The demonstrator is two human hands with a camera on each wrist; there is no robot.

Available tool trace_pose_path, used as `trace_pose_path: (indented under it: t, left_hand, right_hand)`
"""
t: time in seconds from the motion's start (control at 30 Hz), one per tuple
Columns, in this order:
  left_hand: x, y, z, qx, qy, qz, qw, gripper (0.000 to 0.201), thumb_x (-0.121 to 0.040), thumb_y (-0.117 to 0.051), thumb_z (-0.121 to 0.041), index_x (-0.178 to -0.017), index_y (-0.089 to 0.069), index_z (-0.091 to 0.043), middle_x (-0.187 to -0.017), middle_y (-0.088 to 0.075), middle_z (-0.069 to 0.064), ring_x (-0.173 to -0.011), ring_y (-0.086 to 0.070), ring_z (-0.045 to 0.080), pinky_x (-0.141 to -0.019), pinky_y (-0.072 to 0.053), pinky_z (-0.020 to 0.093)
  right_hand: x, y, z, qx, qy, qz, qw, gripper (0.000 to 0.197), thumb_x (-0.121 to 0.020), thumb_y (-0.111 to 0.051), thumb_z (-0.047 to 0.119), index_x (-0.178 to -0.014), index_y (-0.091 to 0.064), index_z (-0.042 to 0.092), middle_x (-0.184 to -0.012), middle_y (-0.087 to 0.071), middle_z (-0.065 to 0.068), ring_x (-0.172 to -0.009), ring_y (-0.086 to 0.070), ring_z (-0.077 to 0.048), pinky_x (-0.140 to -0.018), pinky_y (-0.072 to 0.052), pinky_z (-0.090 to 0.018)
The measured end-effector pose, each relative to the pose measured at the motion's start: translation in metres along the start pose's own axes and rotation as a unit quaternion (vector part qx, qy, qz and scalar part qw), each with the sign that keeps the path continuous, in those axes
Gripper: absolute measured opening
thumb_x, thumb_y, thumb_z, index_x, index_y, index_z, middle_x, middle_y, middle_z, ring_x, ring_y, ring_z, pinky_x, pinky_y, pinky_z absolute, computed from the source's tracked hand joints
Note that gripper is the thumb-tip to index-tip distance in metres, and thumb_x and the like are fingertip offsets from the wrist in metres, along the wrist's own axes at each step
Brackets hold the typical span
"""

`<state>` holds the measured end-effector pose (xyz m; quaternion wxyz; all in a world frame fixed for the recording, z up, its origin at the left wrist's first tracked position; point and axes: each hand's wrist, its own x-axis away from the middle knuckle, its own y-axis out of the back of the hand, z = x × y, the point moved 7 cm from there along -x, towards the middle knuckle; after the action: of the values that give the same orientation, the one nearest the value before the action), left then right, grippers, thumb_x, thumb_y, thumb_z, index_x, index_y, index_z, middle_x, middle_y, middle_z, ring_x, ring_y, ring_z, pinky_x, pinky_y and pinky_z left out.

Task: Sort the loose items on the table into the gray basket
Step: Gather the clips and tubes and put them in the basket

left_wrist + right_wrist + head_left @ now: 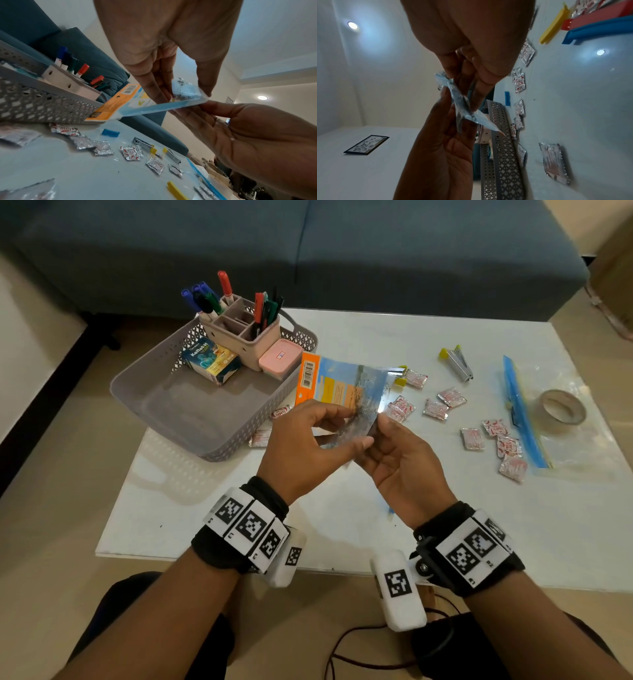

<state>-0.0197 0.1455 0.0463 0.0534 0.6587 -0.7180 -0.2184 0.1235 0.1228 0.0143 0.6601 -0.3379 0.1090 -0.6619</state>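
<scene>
Both hands hold a flat blue and orange blister packet [339, 386] just right of the gray basket [164, 402], a little above the table. My left hand [354, 428] pinches its near end between thumb and fingers. My right hand [373, 440] grips the same end from the right, its fingers under the packet. The left wrist view shows the packet [145, 108] tilted, its orange end by the basket wall [42, 106]. In the right wrist view my right hand [471, 86] and the left hand [440, 142] pinch the crinkled clear end of the packet [460, 106].
The basket holds a pink pen organizer [239, 330], a medicine box [212, 362] and a pink box [279, 359]. Several silver-red sachets [435, 409], a nail clipper [459, 364], a zip bag [555, 426] and a tape roll [561, 407] lie to the right. A blue sofa [308, 251] stands behind.
</scene>
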Motion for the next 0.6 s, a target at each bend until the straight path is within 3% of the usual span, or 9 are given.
trace_pose_path:
  t: [0.13, 0.3, 0.47, 0.6]
  left_hand:
    - [0.000, -0.004, 0.002, -0.003, 0.016, 0.013, 1.000, 0.042, -0.079, -0.081, -0.031, -0.116, -0.070, -0.013, -0.106, -0.067, -0.004, -0.094, -0.066, 0.005, -0.074, -0.055, 0.012]
    - [0.002, -0.011, 0.002, 0.015, 0.034, 0.046, 0.998, 0.023, -0.088, -0.071, -0.020, -0.110, -0.072, -0.016, -0.101, -0.070, -0.003, -0.089, -0.068, 0.003, -0.071, -0.055, 0.014]
    - [0.006, -0.005, 0.003, -0.165, 0.040, -0.031, 0.985, 0.022, -0.092, -0.060, -0.036, -0.107, -0.068, -0.023, -0.098, -0.067, -0.011, -0.083, -0.064, 0.008, -0.071, -0.056, 0.030]
    - [0.003, 0.000, -0.009, -0.265, 0.002, -0.045, 0.963, 0.023, -0.096, -0.057, -0.033, -0.110, -0.068, -0.018, -0.099, -0.068, -0.003, -0.081, -0.062, 0.014, -0.071, -0.050, 0.028]
  right_hand:
    - [-0.001, 0.003, 0.004, 0.102, 0.063, -0.033, 0.992, 0.030, -0.103, -0.047, 0.014, -0.122, -0.063, -0.002, -0.114, -0.070, -0.021, -0.106, -0.068, -0.033, -0.089, -0.057, -0.040]
    - [-0.001, 0.005, 0.015, 0.274, 0.153, -0.085, 0.946, 0.019, -0.091, -0.062, -0.001, -0.109, -0.068, 0.000, -0.098, -0.075, -0.014, -0.090, -0.074, -0.026, -0.075, -0.062, -0.041]
    - [0.000, -0.002, 0.008, 0.300, 0.171, -0.088, 0.934, 0.005, -0.090, -0.065, 0.003, -0.090, -0.067, -0.001, -0.089, -0.073, -0.015, -0.083, -0.074, -0.027, -0.067, -0.062, -0.045]
    - [-0.001, -0.002, 0.007, 0.350, 0.188, -0.126, 0.909, 0.009, -0.087, -0.065, 0.007, -0.080, -0.062, 0.001, -0.081, -0.071, -0.014, -0.075, -0.074, -0.023, -0.059, -0.061, -0.047]
